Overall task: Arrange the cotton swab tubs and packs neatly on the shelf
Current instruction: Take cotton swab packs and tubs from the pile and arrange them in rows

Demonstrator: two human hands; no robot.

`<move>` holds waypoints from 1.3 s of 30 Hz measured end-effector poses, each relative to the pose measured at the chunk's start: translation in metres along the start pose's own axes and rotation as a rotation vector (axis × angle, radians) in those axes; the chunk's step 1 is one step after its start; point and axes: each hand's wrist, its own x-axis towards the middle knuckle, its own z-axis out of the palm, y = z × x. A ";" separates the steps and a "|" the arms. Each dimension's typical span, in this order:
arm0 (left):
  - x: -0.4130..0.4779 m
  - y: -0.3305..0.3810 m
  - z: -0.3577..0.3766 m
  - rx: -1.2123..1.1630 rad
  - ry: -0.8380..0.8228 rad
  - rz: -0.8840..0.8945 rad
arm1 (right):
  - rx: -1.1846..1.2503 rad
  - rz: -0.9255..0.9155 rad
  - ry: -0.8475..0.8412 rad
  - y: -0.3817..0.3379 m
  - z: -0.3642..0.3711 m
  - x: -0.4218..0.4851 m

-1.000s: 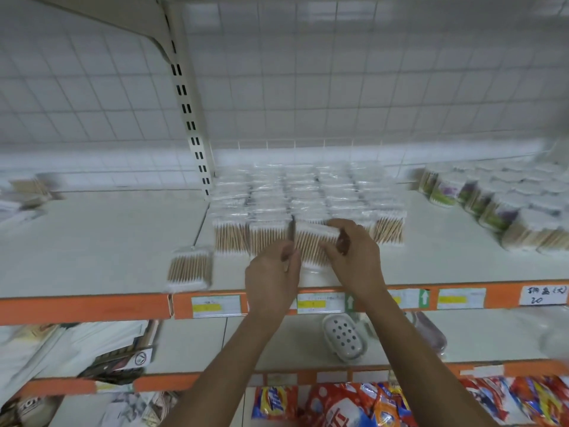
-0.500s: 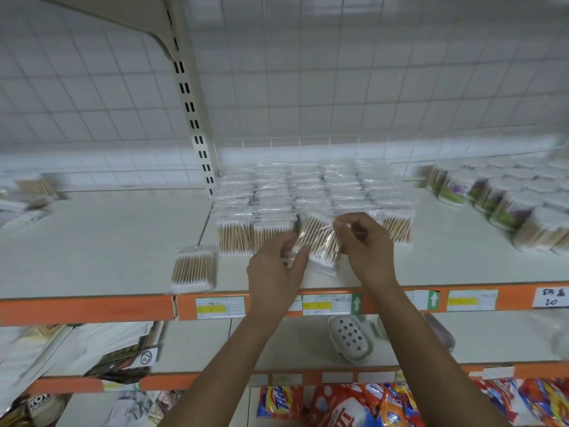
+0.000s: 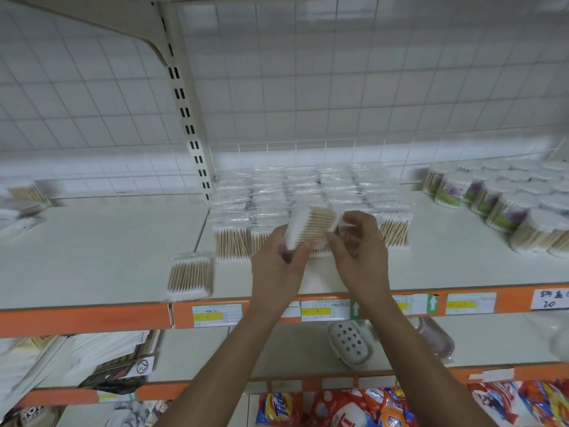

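Observation:
Both hands hold one clear pack of wooden cotton swabs lifted above the shelf, tilted with its white tips toward me. My left hand grips its left end and my right hand grips its right end. Behind it, several rows of the same packs stand in a block. One loose pack lies flat near the front edge to the left. Round cotton swab tubs with green and purple labels stand grouped at the right.
The shelf has an orange front rail with price labels. More swab packs lie at the far left. A white soap dish sits on the shelf below, and bright snack bags lie lower down. A slotted upright post rises behind.
The pack was raised off the front of the stack and turned, its white tips now facing me. Both hands rose with it.

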 end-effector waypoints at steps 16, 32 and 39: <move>-0.003 -0.018 0.003 0.349 0.100 0.058 | -0.357 -0.027 -0.088 0.026 0.015 -0.006; -0.001 -0.038 0.012 0.534 0.073 0.281 | -0.430 -0.016 -0.047 0.029 0.020 -0.003; -0.002 -0.031 -0.016 0.524 0.140 0.302 | -0.484 -0.173 0.060 0.012 0.028 -0.013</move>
